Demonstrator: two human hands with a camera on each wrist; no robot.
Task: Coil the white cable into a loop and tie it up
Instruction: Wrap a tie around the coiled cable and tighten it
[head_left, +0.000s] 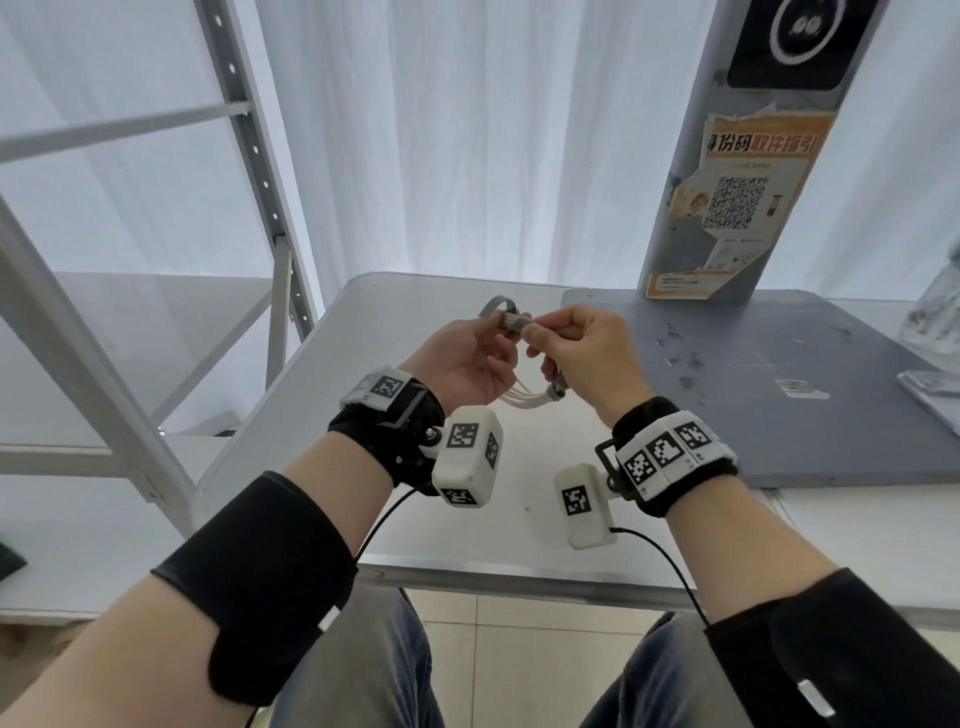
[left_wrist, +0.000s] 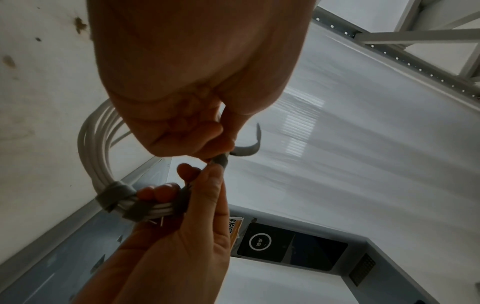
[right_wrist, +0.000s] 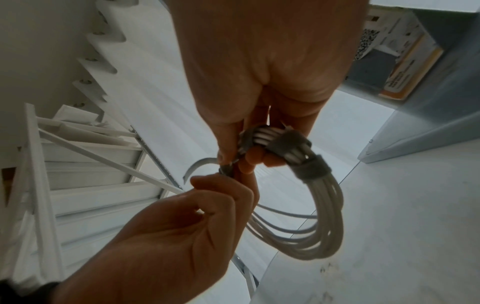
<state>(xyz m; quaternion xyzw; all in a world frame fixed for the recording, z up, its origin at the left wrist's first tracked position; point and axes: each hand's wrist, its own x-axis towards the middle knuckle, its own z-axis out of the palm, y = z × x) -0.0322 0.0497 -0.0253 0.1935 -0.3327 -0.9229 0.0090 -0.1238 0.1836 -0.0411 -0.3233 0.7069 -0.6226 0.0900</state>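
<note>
A: White plastic wrist units with black square markers sat nearest, one per wrist, both hands up over the white table (head_left: 322, 395). Fingers?

B: Left hand (head_left: 462, 364) was curled, thumb and fingertips pinching the grey strap (head_left: 497, 306) where it met the white cable (head_left: 524, 397). Right hand (head_left: 584, 358) was curled too, gripping the bundled strands, thumb and forefinger up at the strap.

A: Cable location, relative to the table?

B: Held above it, not touching, between the two hands. Already coiled, several loops hanging down below the fingers. Right wrist view showed the coil (right_wrist: 319, 222) bowing out under the right hand (right_wrist: 262, 61).

A: Strap state?

B: Grey bands wrapped round the bundle in more than one spot (left_wrist: 114, 195). One free tail (left_wrist: 249, 148) curved out loose past the left hand (left_wrist: 197, 61). Couldn't tell if it was fastened.

A: Beyond the hands?

B: Grey mat (head_left: 779, 384) lay on the table's right part, scuffed. At the table's far edge a grey post (head_left: 737, 156) stood with an orange poster carrying a QR code, a black device above it. White metal shelving (head_left: 249, 130) stood left of the table. White curtain (head_left: 493, 130) hung behind the table.
</note>
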